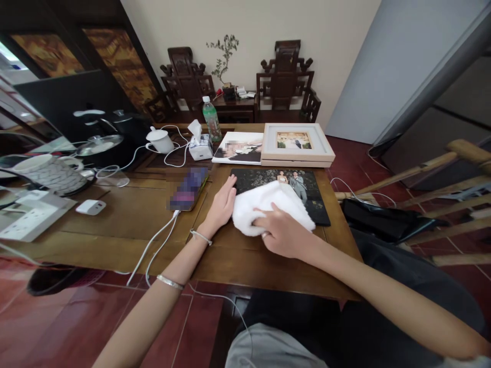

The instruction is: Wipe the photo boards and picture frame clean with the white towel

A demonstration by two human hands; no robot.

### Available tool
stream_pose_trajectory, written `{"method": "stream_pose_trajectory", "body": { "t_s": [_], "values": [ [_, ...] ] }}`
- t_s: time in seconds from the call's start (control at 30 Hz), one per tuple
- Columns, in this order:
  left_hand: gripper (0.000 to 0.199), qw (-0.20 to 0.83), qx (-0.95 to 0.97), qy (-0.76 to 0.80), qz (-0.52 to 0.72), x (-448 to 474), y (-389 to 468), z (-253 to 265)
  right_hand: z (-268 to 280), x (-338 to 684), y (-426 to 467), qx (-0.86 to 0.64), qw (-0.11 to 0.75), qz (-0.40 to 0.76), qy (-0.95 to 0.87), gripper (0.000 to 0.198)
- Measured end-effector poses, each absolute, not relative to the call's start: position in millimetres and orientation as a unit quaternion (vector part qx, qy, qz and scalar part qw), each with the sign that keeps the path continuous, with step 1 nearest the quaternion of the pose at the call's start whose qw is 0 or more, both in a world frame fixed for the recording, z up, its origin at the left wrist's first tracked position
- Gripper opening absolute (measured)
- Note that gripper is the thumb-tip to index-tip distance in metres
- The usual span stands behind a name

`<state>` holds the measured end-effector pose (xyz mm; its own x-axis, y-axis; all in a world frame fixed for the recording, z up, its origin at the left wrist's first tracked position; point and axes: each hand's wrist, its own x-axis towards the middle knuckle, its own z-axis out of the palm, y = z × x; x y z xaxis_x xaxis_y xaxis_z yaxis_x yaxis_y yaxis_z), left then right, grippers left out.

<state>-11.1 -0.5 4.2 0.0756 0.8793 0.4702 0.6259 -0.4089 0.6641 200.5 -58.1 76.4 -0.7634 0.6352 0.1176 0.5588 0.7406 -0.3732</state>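
A white cloth [274, 202] lies bunched over the lower left part of a dark photo panel [316, 197] that shows two people in wedding clothes. My right hand [282, 230] presses on the cloth with its fingers curled into the folds. At the panel's left edge rests my left hand [223, 203], fingers stretched out and together, holding nothing. Just left of it a phone [187, 189] lies plugged into a white cable. The cloth hides part of the picture.
Behind the panel lie a framed photo [297, 143] and a white photo print [240, 147]. A tissue box [201, 147], green-labelled bottle [211, 120] and lidded cup [159, 140] stand farther left. A power strip [32, 214] and patterned kettle [49, 171] occupy the left end.
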Motion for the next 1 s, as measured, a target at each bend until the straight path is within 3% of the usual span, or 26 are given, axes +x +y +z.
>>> {"method": "stream_pose_trajectory", "body": {
  "t_s": [0.23, 0.4, 0.77, 1.0],
  "values": [
    [0.047, 0.124, 0.764, 0.513, 0.372, -11, 1, 4, 82, 266, -44, -0.459, 0.106, 0.112, -0.875, 0.035],
    [0.045, 0.120, 0.766, 0.509, 0.373, -13, 4, 1, 76, 266, 3, -0.517, 0.151, 0.082, -0.839, 0.036],
    [0.042, 0.124, 0.764, 0.512, 0.372, -15, 5, -1, 75, 138, 76, -0.413, 0.238, 0.194, -0.858, 0.034],
    [0.042, 0.113, 0.767, 0.517, 0.362, -15, 5, 0, 70, 173, 75, -0.431, 0.257, 0.205, -0.840, 0.035]
  ]
}}
